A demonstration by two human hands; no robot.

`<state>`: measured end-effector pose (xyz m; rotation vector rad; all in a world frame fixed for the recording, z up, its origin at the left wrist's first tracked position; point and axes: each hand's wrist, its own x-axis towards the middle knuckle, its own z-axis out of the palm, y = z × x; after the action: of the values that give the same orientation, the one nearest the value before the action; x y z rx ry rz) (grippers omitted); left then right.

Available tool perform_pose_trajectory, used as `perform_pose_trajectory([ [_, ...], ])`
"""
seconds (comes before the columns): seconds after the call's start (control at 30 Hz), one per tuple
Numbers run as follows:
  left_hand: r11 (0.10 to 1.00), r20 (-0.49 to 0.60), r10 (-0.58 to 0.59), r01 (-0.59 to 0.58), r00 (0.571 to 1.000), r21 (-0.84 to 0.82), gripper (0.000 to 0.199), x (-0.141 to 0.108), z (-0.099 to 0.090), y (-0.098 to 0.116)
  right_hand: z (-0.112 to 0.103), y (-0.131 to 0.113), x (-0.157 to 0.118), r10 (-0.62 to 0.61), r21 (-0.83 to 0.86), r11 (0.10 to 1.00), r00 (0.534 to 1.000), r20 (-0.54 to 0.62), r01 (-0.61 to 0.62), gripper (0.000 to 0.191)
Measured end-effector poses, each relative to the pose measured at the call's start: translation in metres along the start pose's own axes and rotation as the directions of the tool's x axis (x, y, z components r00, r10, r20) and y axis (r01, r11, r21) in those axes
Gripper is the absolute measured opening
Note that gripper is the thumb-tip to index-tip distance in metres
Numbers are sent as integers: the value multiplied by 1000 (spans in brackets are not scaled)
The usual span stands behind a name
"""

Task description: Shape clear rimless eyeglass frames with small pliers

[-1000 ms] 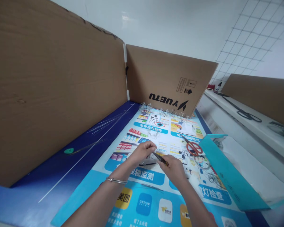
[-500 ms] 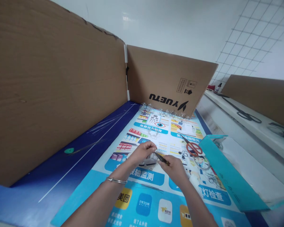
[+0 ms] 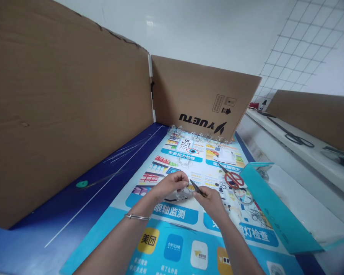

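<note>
My left hand (image 3: pixel 172 184) is closed in a pinch on a small clear ornament of wire and beads (image 3: pixel 181 194), which hangs under the fingertips; its exact shape is hard to make out. In my right hand (image 3: pixel 211 201) are dark, pointed pliers (image 3: pixel 195 186), gripped by the handles. Their tip points up and left, just right of my left fingertips and slightly apart from them. Beneath both hands lies a printed poster (image 3: pixel 199 217). Red-handled scissors (image 3: pixel 233 180) rest on it to the right, beside a clear ring-shaped coil (image 3: pixel 243 196).
Cardboard panels (image 3: pixel 200 91) stand behind and along the left. Clear beaded pieces (image 3: pixel 212 138) line the far panel's foot. A teal-edged box (image 3: pixel 281 214) sits at right, near loose thin wires (image 3: pixel 259 217). Black scissors (image 3: pixel 299 140) lie on the white ledge. A green tag (image 3: pixel 81 184) lies left.
The pliers' tip has come away from my left fingertips and now points more upward. My left hand keeps its pinch, and the clear ornament shows more below it. The view shifted slightly.
</note>
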<state>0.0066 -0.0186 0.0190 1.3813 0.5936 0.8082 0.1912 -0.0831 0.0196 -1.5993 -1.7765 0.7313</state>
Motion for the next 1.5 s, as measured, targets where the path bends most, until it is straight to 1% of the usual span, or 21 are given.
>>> perform_pose_trajectory([
  [0.13, 1000, 21, -7, 7, 1000, 2, 21, -1, 0, 2, 0, 0, 0, -10, 25, 1000, 1000, -8, 10, 26],
  [0.3, 999, 2, 4, -4, 1000, 51, 21, -1, 1, 4, 0, 1, 2, 21, 24, 999, 1000, -16, -21, 27],
  [0.5, 1000, 34, 0, -1, 999, 26, 26, -4, 3, 10, -1, 5, 4, 30, 46, 999, 997, -64, -27, 29],
  [0.57, 1000, 40, -3, 2, 999, 21, 28, -4, 3, 8, -1, 4, 3, 19, 22, 1000, 998, -65, -18, 29],
  [0.63, 1000, 21, 7, -7, 1000, 25, 27, -3, 4, 7, 0, 2, 2, -1, -16, 1000, 998, -65, 0, 28],
  [0.77, 998, -6, 43, -43, 999, 46, 21, -1, 5, 6, 2, 0, 0, -21, -76, 997, 997, -81, 15, 28],
  [0.9, 995, -17, 46, -44, 999, 86, 16, -2, 5, 8, 2, 0, 0, -22, -116, 993, 994, -107, 9, 29],
  [1.1, 998, -34, 22, -20, 999, 65, 18, 1, 3, 2, 2, -1, -1, -27, -115, 993, 993, -112, 14, 27],
  [1.2, 998, -22, 3, -1, 1000, 61, 20, 2, 2, 0, 2, -2, -1, -19, -120, 993, 994, -108, 6, 27],
  [1.33, 997, -5, -15, 15, 1000, 75, 18, 0, 2, 2, 2, -3, -2, -41, -119, 992, 994, -97, 30, 26],
  [1.5, 992, -12, 7, -5, 1000, 123, 17, -2, 3, 6, 2, -4, -2, -46, -129, 991, 995, -86, 35, 25],
])
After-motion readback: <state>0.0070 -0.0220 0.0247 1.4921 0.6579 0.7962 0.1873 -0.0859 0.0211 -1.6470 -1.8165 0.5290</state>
